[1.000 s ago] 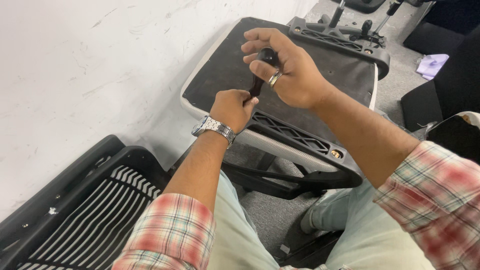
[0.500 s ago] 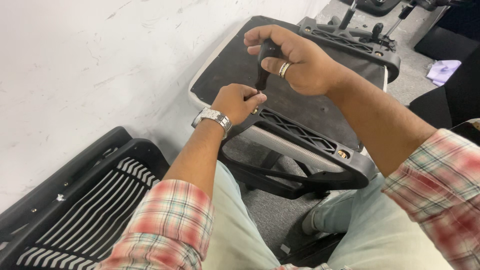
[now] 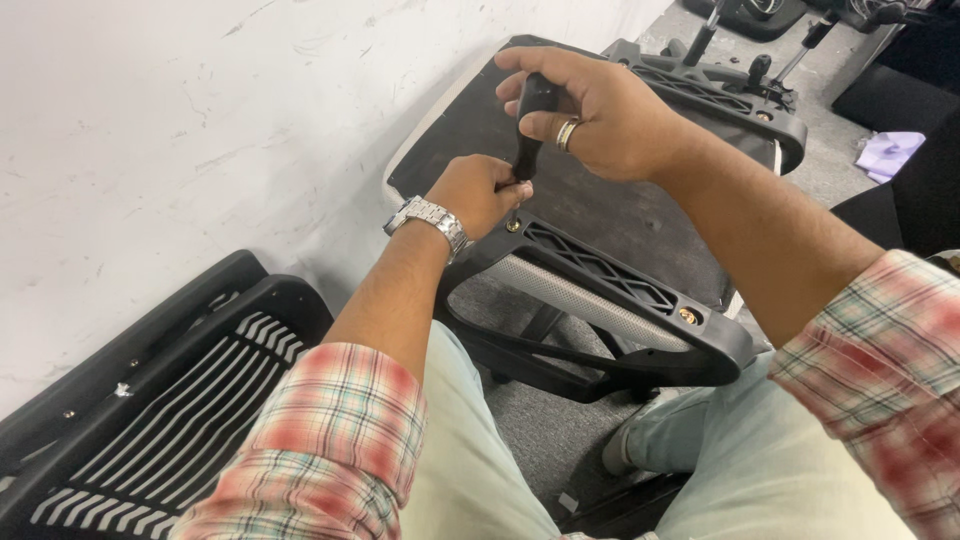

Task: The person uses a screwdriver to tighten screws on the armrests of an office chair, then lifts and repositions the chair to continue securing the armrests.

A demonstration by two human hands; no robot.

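The screwdriver (image 3: 527,135) stands nearly upright, its long axis running from the black handle at the top down to a thin metal tip that points at a brass-coloured screw (image 3: 512,226) in the near-left end of the black plastic armrest (image 3: 600,300). It leans only slightly, the handle tipped a little to the right of the tip.

The armrest is a moulded loop — matt black, with a latticed slot along its upper bar and a grey ribbed strip beneath — and a second brass screw (image 3: 688,316) sits at its right end. It lies against the dark, fabric-covered underside of a chair seat (image 3: 610,200) that is tilted up towards the white, scuffed wall (image 3: 180,130).

The right hand (image 3: 600,115) comes in from above, wrist bent, fingers wrapped tight round the handle, a ring on one finger. The left hand (image 3: 480,190), with a metal-link watch (image 3: 428,220) on its wrist, is curled in a loose fist round the lower shaft, just above the screw, fingers closed on it.

At lower left a slatted black plastic chair back (image 3: 150,400) rests on the floor against the wall.
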